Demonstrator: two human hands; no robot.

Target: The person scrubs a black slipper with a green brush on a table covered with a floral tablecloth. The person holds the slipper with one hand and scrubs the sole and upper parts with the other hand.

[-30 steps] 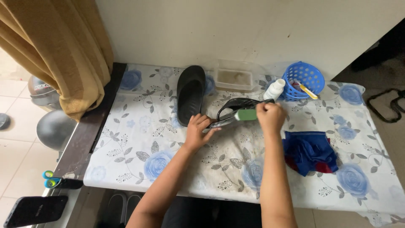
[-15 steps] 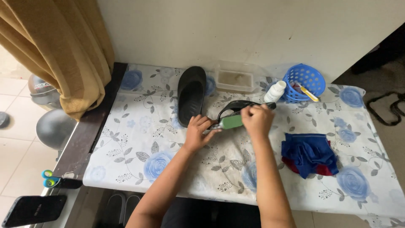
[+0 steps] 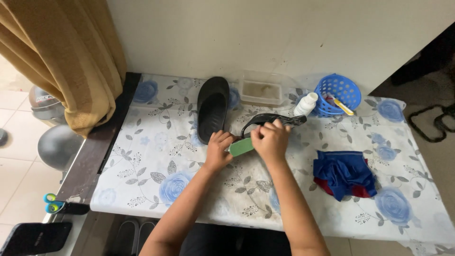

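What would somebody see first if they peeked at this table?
Probably the two hands in the middle: the left hand and right hand hold a small green block against a black rubber sandal turned on its side. Behind them, a second black sandal lies flat, and a crumpled blue cloth sits on the right.

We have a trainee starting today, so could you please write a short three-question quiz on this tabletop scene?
1. True or false: both hands touch the green block.
2. Which lies nearest the wall: A) the blue cloth, B) the clear tub, C) the scissors?
3. What stands just left of the blue basket?

Key: 1. True: left hand and right hand meet at it. 2. B. 3. A white bottle.
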